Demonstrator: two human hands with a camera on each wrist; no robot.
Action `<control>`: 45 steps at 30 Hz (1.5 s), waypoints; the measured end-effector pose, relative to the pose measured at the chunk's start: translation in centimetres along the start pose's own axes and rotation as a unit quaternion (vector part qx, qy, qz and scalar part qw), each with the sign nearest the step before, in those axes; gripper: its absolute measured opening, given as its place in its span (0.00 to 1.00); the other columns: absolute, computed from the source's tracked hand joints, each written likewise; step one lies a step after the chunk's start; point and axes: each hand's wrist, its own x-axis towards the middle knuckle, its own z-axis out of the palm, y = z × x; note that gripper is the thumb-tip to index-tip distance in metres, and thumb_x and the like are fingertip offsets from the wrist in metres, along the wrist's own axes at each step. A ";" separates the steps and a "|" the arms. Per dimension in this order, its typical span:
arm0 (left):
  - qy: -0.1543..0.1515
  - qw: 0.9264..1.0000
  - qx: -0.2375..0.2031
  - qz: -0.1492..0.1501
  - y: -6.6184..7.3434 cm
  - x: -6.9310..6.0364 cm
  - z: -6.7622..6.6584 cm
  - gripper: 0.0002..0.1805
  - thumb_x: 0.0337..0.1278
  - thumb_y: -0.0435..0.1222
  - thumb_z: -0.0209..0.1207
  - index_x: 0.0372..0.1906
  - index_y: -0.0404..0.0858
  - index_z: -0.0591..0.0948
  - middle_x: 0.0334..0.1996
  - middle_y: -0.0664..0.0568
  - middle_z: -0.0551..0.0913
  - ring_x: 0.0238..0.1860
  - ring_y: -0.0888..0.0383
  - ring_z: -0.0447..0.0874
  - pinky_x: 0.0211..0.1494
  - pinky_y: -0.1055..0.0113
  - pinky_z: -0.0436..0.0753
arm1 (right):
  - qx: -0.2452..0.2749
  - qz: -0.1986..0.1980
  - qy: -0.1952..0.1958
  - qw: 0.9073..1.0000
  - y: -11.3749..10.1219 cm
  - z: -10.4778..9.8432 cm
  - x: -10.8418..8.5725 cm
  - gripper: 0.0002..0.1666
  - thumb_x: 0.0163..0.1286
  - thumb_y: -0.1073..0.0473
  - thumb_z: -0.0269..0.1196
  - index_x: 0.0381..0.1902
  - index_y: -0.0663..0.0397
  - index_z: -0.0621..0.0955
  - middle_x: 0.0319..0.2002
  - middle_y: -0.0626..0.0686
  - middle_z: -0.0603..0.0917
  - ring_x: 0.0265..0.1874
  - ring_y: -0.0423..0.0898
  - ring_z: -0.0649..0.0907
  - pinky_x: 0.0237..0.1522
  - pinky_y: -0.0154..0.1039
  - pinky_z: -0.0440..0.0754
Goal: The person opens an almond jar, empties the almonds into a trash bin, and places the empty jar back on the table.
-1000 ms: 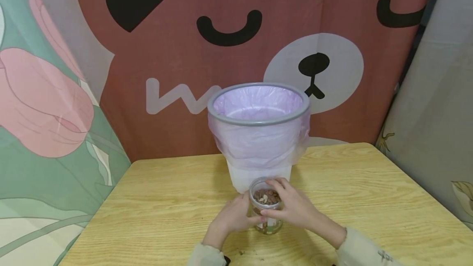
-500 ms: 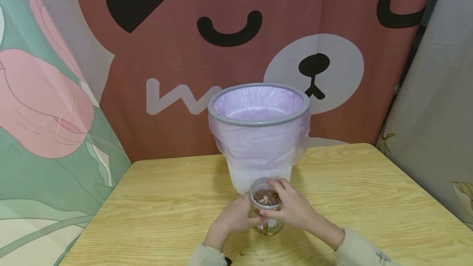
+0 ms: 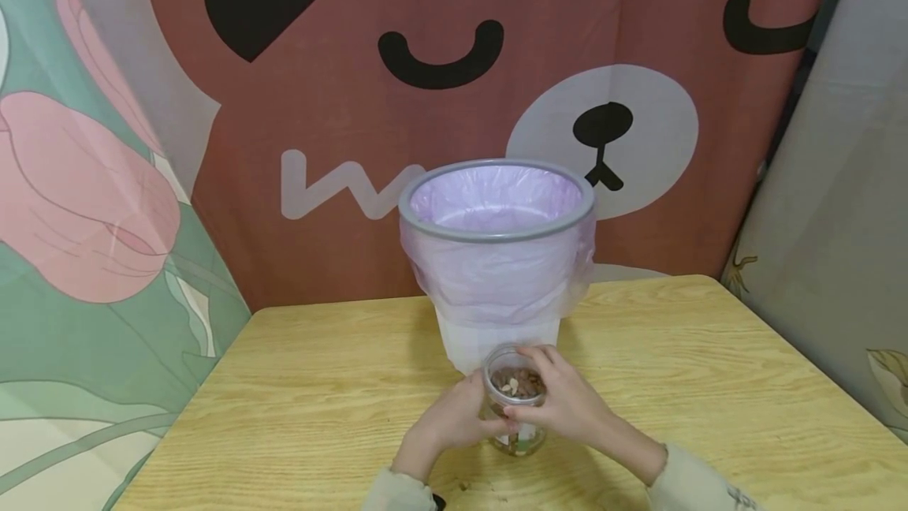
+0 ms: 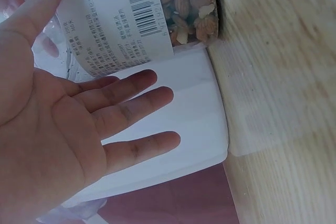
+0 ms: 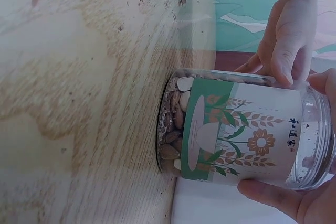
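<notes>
Shifted slightly nearer, the clear cylindrical nut jar is pinched by the right hand, left hand spread; repositioning seems underway, steadiness needed next.

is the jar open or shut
Open: the jar is uncapped, and the head view shows the nuts inside straight through its mouth.

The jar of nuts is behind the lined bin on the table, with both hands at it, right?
Not quite: the head view shows the jar of nuts in front of the lined bin, on the person's side. The rest holds: the bin is on the table, and the left hand and right hand are at the jar.
</notes>
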 end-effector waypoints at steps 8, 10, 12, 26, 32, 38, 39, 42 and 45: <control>-0.004 1.000 -0.023 0.014 0.1 0.0 -0.1 0.44 0.47 0.52 0.60 0.65 0.36 0.56 0.59 0.49 0.66 0.58 0.56 0.65 0.57 0.62 0.66 | -0.001 -0.003 0.014 1.000 0.0 -0.1 -0.2 0.45 0.45 0.41 0.68 0.56 0.59 0.70 0.46 0.55 0.73 0.40 0.51 0.76 0.36 0.46 0.76; -0.002 0.999 -0.032 0.022 0.1 0.0 0.0 0.44 0.48 0.52 0.61 0.65 0.36 0.55 0.59 0.50 0.66 0.58 0.57 0.64 0.57 0.62 0.66 | 0.001 -0.004 0.021 1.000 0.0 -0.2 -0.2 0.45 0.44 0.41 0.69 0.56 0.59 0.70 0.46 0.54 0.73 0.40 0.50 0.76 0.35 0.45 0.76; 0.002 0.999 -0.042 0.031 0.0 0.1 0.0 0.44 0.47 0.51 0.61 0.65 0.37 0.55 0.59 0.50 0.66 0.58 0.57 0.64 0.57 0.62 0.66 | 0.004 -0.003 0.027 1.000 -0.1 -0.3 -0.3 0.45 0.44 0.41 0.69 0.56 0.59 0.70 0.46 0.54 0.73 0.40 0.50 0.76 0.35 0.45 0.76; 0.051 0.993 -0.095 0.044 0.2 0.4 0.0 0.43 0.39 0.51 0.67 0.59 0.36 0.62 0.50 0.54 0.73 0.49 0.61 0.71 0.52 0.64 0.70 | 0.047 -0.014 0.063 0.997 -0.7 -1.1 -0.4 0.43 0.43 0.45 0.71 0.55 0.59 0.71 0.46 0.54 0.74 0.40 0.48 0.76 0.36 0.44 0.77; 0.063 0.991 -0.107 0.047 0.3 0.5 0.1 0.45 0.36 0.52 0.68 0.61 0.41 0.61 0.51 0.57 0.72 0.50 0.62 0.70 0.52 0.64 0.70 | 0.053 -0.024 0.074 0.996 -0.8 -1.2 -0.4 0.41 0.43 0.46 0.71 0.54 0.59 0.71 0.46 0.53 0.74 0.40 0.47 0.77 0.36 0.44 0.77; 0.069 0.989 -0.125 0.043 0.5 0.4 0.0 0.45 0.34 0.52 0.69 0.61 0.44 0.62 0.51 0.58 0.72 0.49 0.63 0.71 0.51 0.63 0.71 | 0.055 -0.031 0.079 0.995 -0.9 -1.3 -0.5 0.41 0.44 0.47 0.71 0.53 0.60 0.71 0.46 0.53 0.74 0.40 0.48 0.77 0.35 0.43 0.78; 0.071 0.988 -0.128 0.044 0.5 0.5 0.0 0.45 0.34 0.52 0.69 0.61 0.44 0.62 0.50 0.58 0.72 0.49 0.63 0.71 0.51 0.63 0.71 | 0.053 -0.032 0.080 0.995 -0.9 -1.3 -0.5 0.40 0.45 0.47 0.71 0.53 0.60 0.71 0.46 0.53 0.74 0.40 0.48 0.77 0.35 0.42 0.77; 0.074 0.985 -0.150 0.047 0.7 0.5 0.0 0.47 0.31 0.50 0.71 0.61 0.44 0.62 0.50 0.58 0.73 0.49 0.63 0.72 0.50 0.64 0.71 | 0.057 -0.031 0.080 0.995 -0.9 -1.3 -0.6 0.40 0.46 0.47 0.70 0.54 0.60 0.71 0.47 0.53 0.74 0.38 0.47 0.76 0.33 0.41 0.77; 0.078 0.979 -0.181 0.056 1.9 0.1 -0.6 0.49 0.27 0.43 0.74 0.61 0.41 0.61 0.50 0.53 0.73 0.48 0.60 0.72 0.49 0.65 0.72 | 0.058 -0.028 0.083 0.994 -1.0 -1.3 -0.6 0.39 0.46 0.46 0.70 0.54 0.59 0.71 0.48 0.54 0.74 0.36 0.45 0.75 0.31 0.38 0.76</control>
